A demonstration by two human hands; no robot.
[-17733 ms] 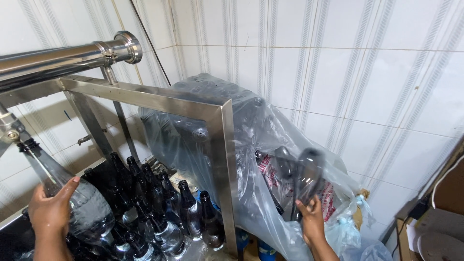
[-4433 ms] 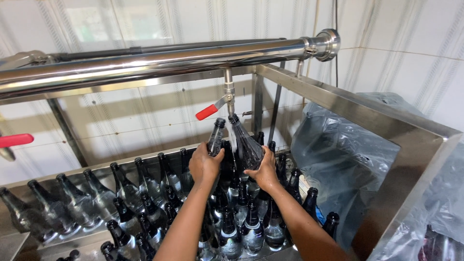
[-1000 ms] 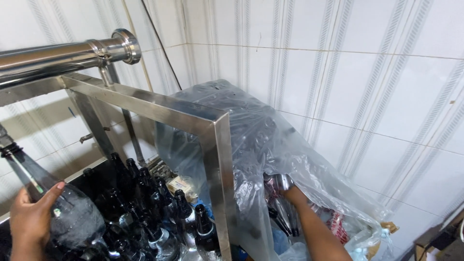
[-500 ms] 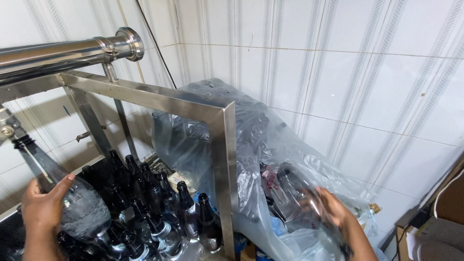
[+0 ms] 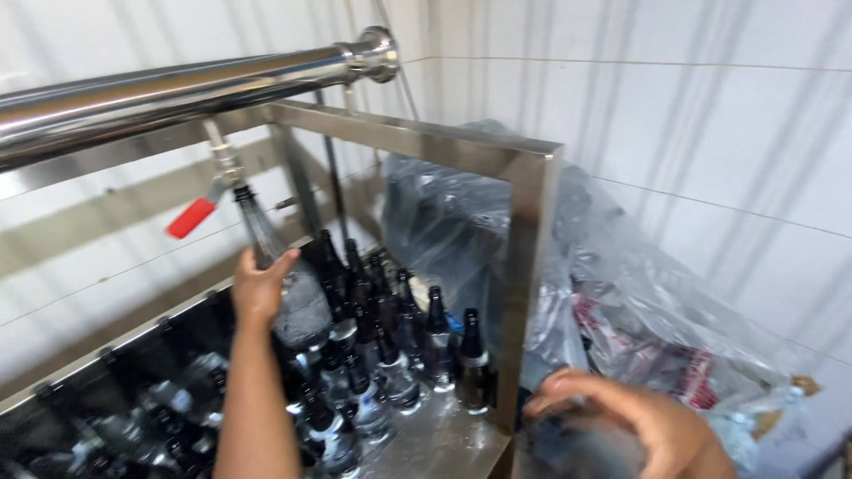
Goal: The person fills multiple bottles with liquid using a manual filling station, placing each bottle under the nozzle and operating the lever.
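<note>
Left hand (image 5: 260,289) wrapped round the body of a dark glass bottle (image 5: 282,275), fingers closed on it, thumb hooked over the shoulder; bottle tilted, neck pointing to about eleven o'clock and meeting the nozzle of a tap with a red lever (image 5: 191,217), which hangs under the long steel pipe (image 5: 186,84) running from nine o'clock toward one o'clock across the top. Forearm rising straight from six o'clock. Right hand (image 5: 621,421) low at about five o'clock, just outside the steel frame post (image 5: 524,284), fingers curled over a second dark bottle (image 5: 577,448), blurred by motion, only partly in view at the bottom edge; gripping it, as far as the blur allows. Between the two hands, standing bottles (image 5: 390,346) packed upright in a steel trough (image 5: 435,439), dark glass with pale wet shoulders, crowding from the held bottle out toward the post at four o'clock. More bottles lying slanted along the trough's near wall at seven to eight o'clock, dim and hard to make out. Beyond the post, at three o'clock, a large clear plastic bag (image 5: 639,293), crumpled, with dark shapes and a patch of red and white inside. Behind everything, a white panelled wall (image 5: 710,133).
</note>
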